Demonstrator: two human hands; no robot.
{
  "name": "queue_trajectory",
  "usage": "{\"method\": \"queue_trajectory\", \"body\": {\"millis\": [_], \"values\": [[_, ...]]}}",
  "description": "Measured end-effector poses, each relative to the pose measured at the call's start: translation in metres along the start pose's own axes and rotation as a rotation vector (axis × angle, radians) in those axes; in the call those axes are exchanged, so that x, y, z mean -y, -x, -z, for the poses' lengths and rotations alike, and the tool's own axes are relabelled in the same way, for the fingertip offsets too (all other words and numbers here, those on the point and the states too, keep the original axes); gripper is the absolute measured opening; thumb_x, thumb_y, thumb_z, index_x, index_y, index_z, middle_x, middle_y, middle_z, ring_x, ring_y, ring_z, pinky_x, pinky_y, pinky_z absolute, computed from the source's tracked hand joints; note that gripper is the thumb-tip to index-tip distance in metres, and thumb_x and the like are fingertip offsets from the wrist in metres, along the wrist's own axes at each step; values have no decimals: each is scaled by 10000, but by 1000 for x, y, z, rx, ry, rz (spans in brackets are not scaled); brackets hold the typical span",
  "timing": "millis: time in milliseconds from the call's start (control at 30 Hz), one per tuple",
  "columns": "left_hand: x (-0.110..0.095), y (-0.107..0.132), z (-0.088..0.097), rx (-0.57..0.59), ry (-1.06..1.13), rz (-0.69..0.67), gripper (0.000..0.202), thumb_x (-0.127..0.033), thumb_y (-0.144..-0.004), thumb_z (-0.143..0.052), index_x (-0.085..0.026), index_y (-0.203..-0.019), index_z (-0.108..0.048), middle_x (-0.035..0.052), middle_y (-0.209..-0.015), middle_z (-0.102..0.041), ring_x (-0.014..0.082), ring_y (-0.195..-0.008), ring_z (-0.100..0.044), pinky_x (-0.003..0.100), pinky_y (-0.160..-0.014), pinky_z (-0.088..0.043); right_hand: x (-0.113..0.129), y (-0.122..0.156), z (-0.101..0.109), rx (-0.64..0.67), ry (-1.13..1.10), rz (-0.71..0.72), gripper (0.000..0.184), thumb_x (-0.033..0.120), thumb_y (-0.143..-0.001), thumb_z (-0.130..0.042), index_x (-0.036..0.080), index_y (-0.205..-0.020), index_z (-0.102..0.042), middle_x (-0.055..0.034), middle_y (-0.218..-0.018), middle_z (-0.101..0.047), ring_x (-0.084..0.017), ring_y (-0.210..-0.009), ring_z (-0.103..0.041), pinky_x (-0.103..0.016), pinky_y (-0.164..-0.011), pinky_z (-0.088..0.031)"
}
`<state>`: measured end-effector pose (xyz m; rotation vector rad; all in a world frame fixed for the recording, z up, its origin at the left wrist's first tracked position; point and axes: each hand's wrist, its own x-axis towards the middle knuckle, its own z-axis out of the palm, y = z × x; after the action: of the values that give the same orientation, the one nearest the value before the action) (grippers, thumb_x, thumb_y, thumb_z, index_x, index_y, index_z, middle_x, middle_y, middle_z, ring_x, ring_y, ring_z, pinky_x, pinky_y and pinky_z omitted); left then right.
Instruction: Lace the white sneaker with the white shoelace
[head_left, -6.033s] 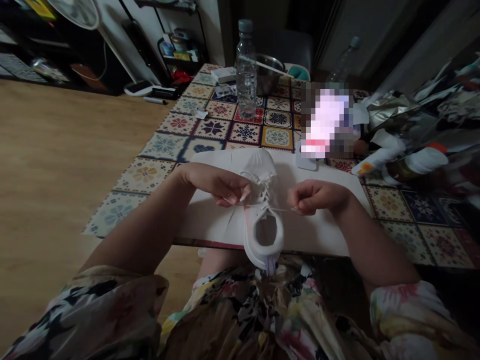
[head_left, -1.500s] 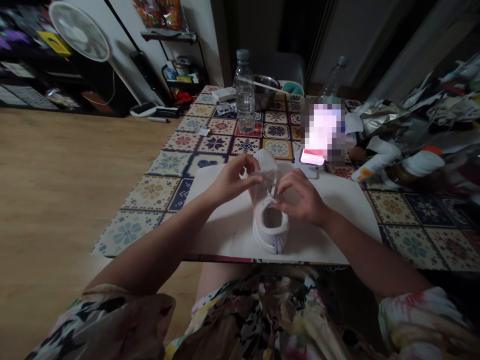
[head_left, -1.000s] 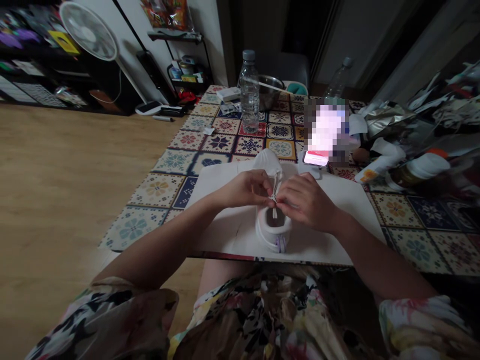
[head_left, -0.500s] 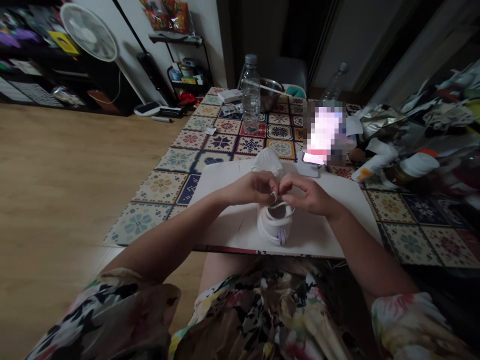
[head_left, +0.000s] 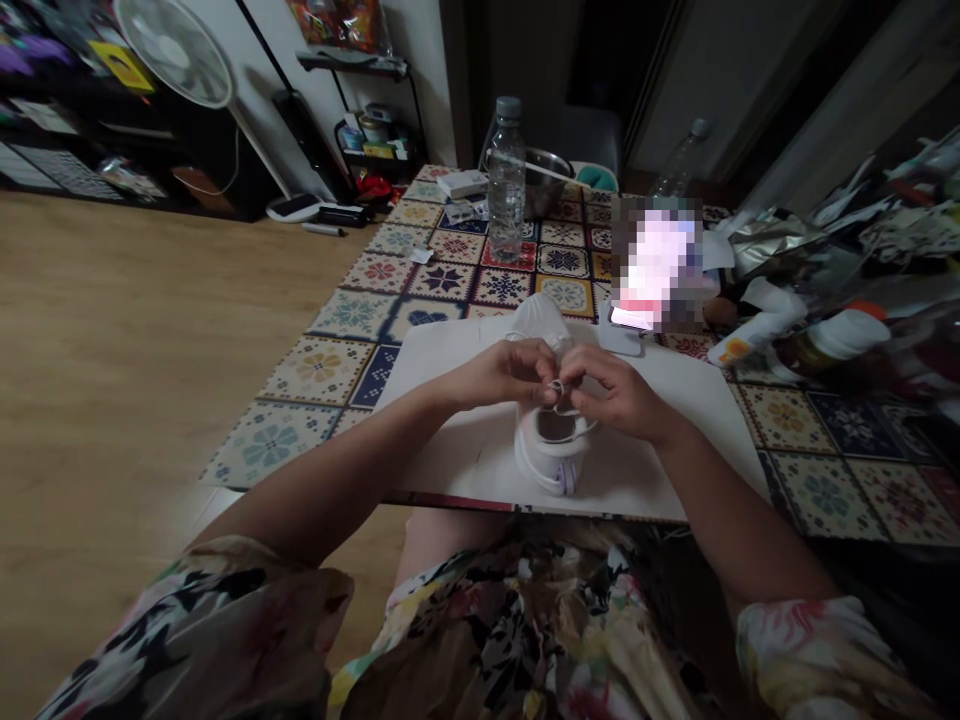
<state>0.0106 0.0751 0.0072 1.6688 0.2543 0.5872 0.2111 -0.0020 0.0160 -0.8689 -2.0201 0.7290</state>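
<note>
A white shoe stands on a white sheet at the near edge of the desk, its heel towards that edge and its toe towards the far one. Over the shoe's opening both hands meet, fingertips almost touching. The left hand has a narrow grip, thumb and index finger pinching the white lace, which forms a small loop there. The right hand faces it with an equally narrow grip on the lace, and a strand curves below its fingers at the right side of the opening. Beyond the sheet, towards the far edge, a clear bottle stands upright in front of a metal bowl. To the right, a phone with a lit, blurred screen leans on a pale stand. Towards the desk's right edge lie a white tube and a white-lidded jar.
</note>
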Motion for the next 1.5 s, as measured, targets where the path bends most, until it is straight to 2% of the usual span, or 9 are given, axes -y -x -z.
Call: {"method": "queue_trajectory", "body": {"millis": [133,333,600,767,900,1033,1233,1333,1500], "values": [[0,0,5,-44,219,-5,347,-466,-646,-850,-150,-637,-707,20,-768,-547,131,-732,-544,269,-683,-438,-5,4,3,0,-242,-46,163,352,-879,-671,215,-799,-631,-22,-932,-555,-162,-893,-543,-330,-842,-435],[-4,1,6,-147,478,-76,421,-500,-598,-865,-178,-520,-606,10,-686,-496,143,-685,-502,277,-642,-419,-4,6,10,-139,-679,-163,296,476,-790,-754,212,-709,-648,-2,-840,-536,-145,-784,-512,-292,-738,-433],[-9,4,15,-384,674,-168,475,-514,-558,-870,-212,-513,-507,-34,-594,-318,121,-558,-414,307,-603,-422,3,2,14,-257,-951,-131,294,450,-759,-790,229,-647,-632,35,-623,-483,-139,-663,-504,-297,-724,-470],[-14,6,15,-507,686,-116,521,-538,-600,-844,-197,-470,-472,-50,-525,-252,84,-442,-364,265,-495,-412,5,0,15,-325,-1071,-140,259,429,-751,-802,253,-657,-637,71,-546,-389,-117,-549,-425,-285,-688,-504],[-18,6,12,-514,758,-67,537,-513,-686,-796,-186,-451,-441,-58,-493,-233,68,-407,-333,247,-469,-411,7,1,19,-309,-1118,-99,282,439,-785,-773,249,-642,-620,83,-523,-296,-101,-487,-318,-244,-608,-474],[-20,6,11,-495,765,-2,588,-498,-536,-875,-177,-438,-391,-67,-461,-238,65,-413,-331,242,-478,-424,11,1,22,-305,-1067,-172,277,433,-801,-751,241,-651,-618,77,-535,-289,-100,-482,-272,-241,-538,-404],[-18,4,13,-417,632,-37,684,-539,-262,-929,-179,-414,-368,-74,-478,-170,55,-404,-288,250,-450,-393,9,3,26,-330,-863,-243,359,543,-797,-706,244,-658,-563,77,-543,-257,-95,-454,-225,-249,-442,-292],[-15,5,17,-415,519,-66,654,-635,-347,-873,-194,-437,-400,-74,-500,-136,56,-418,-245,274,-458,-379,7,4,33,-406,-790,-243,367,584,-769,-714,262,-686,-560,83,-532,-253,-93,-430,-207,-254,-416,-262],[-7,6,21,-421,466,-126,538,-627,-494,-820,-219,-517,-470,-63,-565,-135,79,-468,-261,312,-532,-398,6,6,37,-466,-759,-228,322,583,-782,-700,285,-735,-588,83,-506,-262,-105,-427,-232,-258,-412,-257]]}}
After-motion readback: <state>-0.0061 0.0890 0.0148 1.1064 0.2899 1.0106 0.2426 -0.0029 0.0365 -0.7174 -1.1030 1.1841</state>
